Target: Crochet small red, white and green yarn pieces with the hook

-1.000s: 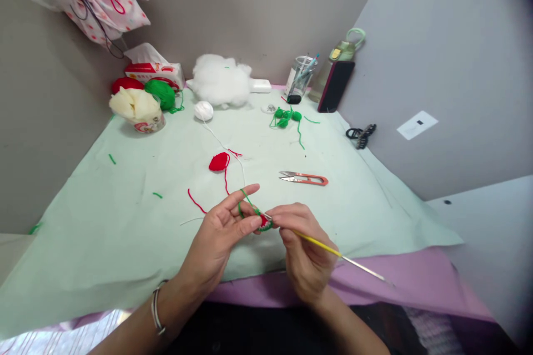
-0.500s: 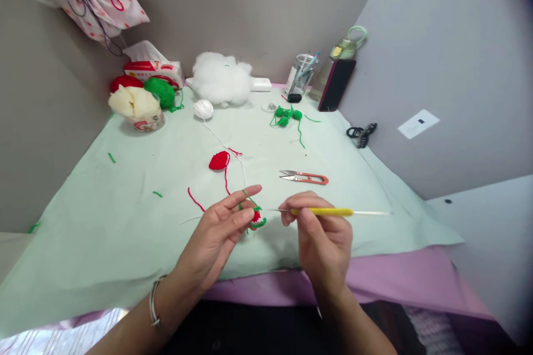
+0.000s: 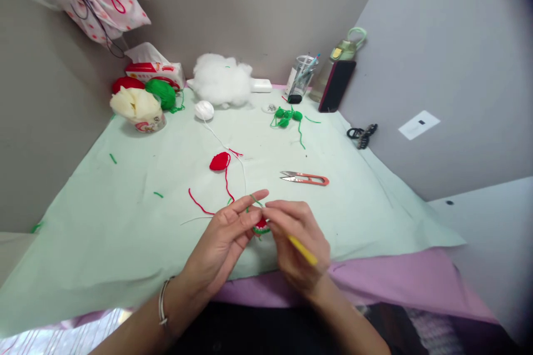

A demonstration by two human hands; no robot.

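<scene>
One small yarn piece (image 3: 261, 226), red within a pale band and a green rim, sits between the two hands, over the near part of the table (image 3: 125, 222); the left hand (image 3: 222, 237) pinches it between thumb and fingers, an extended finger lifted with a green strand (image 3: 257, 200) at it; the right hand (image 3: 300, 241) has its fingers closed on a yellow-handled hook (image 3: 303, 249), the handle slanting down toward the person; half a second ago this hook stood drawn out level to the right, the hands apart, whereas now the right fingers are back at the piece, close against the left fingertips; the change suggests that the hook is again engaged at the green edge, although its tip is hidden and whether yarn is caught on it cannot be told; beyond the hands, a red yarn bundle (image 3: 220, 161) and a white yarn ball (image 3: 204, 110) lie where they were, a white strand (image 3: 243, 166) running from the ball toward the left hand; orange-handled snips (image 3: 306, 178) rest to the right of the red bundle, with green yarn bundles (image 3: 287, 116) farther off.
</scene>
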